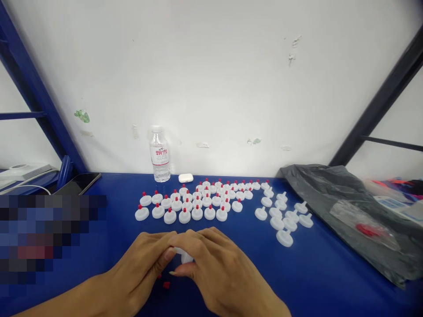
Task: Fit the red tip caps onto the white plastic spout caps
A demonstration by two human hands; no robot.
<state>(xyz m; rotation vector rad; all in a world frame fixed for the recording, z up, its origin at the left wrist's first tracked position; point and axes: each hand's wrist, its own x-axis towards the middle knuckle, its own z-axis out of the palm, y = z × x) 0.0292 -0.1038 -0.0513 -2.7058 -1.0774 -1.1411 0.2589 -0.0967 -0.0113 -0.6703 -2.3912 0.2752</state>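
Observation:
At the front of the table, my left hand point(137, 264) and my right hand point(220, 266) come together around one white nozzle cap point(187, 257). Both are closed on it, and my fingers hide most of it. A small red tip cap point(166, 285) lies on the table below my hands, with part of another beside my left hand. Beyond my hands stand several rows of white nozzle caps with red tips point(170, 216). To their right, several white nozzle caps without red tips point(284, 238) form a looser group.
A water bottle point(161, 156) and a small white case point(185, 178) stand by the wall. At right, a clear bag with red pieces point(368, 229) lies on a dark plastic bag point(330, 198). A phone point(81, 182) lies at left, near a blurred-out patch.

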